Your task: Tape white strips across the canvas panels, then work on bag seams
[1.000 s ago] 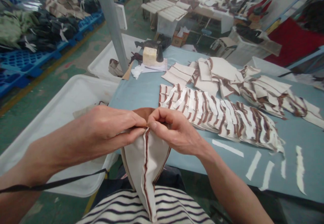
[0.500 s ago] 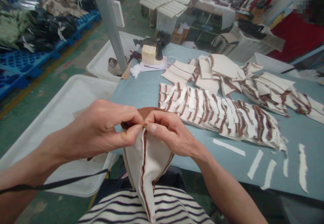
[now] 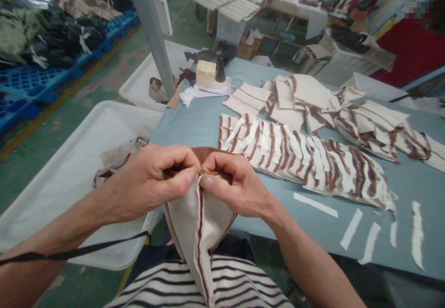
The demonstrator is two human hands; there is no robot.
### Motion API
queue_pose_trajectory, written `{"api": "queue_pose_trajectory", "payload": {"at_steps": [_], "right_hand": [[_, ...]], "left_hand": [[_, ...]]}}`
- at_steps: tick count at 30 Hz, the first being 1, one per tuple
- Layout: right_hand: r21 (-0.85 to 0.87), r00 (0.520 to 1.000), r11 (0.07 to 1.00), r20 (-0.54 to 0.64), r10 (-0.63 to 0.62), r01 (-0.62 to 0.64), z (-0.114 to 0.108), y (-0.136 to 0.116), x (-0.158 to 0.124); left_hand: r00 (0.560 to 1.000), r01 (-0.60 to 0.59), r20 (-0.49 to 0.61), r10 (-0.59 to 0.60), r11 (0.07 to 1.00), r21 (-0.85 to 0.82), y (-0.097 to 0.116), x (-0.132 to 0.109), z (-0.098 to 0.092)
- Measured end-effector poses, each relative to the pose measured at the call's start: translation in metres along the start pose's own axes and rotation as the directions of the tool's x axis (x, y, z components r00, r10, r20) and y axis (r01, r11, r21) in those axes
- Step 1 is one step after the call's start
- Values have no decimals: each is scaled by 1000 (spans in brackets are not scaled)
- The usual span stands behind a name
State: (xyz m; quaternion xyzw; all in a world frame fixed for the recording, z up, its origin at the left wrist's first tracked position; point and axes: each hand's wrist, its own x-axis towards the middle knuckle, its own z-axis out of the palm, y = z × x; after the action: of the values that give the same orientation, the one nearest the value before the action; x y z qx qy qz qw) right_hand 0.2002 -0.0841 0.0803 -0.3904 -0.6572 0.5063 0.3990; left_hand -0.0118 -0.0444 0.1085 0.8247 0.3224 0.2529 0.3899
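A cream fabric piece with brown-bound seams (image 3: 186, 220) hangs in front of my striped shirt, its brown-lined top edge uppermost. My left hand (image 3: 153, 182) pinches that edge between thumb and forefinger. Close against it, my right hand (image 3: 232, 180) pinches the same edge just to the right, beside the upper end of the central seam. The fingertips of both hands almost touch, and what lies right between them is hidden. Beyond my right hand, a row of overlapping cream pieces with brown edges (image 3: 285, 155) lies on the blue-grey table (image 3: 194, 127), topped with white strips.
Several loose white strips (image 3: 352, 229) lie near the table's front edge. Behind the row is a heap of cream pieces (image 3: 313, 92). A yellowish block (image 3: 206, 73) stands by a black cone (image 3: 220, 69). At left are a white bin (image 3: 83, 131) and a metal post (image 3: 149, 29).
Both hands keep their pinch on the fabric piece and have shifted very slightly. More of the cloth inside the white bin shows behind my left hand.
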Motion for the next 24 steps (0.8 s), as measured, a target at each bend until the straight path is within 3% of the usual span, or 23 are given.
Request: {"api": "queue_pose_trajectory", "payload": {"at_steps": [14, 18, 24], "right_hand": [[193, 997, 980, 67, 34, -46, -7, 5, 4], [122, 999, 992, 28, 29, -32, -7, 3, 0], [-95, 1000, 995, 6, 16, -16, -7, -7, -9]], "left_hand": [[999, 1, 50, 1, 999, -53, -4, 4, 4], [998, 17, 66, -13, 998, -59, -2, 2, 2], [979, 62, 198, -55, 998, -29, 3, 1, -7]]}}
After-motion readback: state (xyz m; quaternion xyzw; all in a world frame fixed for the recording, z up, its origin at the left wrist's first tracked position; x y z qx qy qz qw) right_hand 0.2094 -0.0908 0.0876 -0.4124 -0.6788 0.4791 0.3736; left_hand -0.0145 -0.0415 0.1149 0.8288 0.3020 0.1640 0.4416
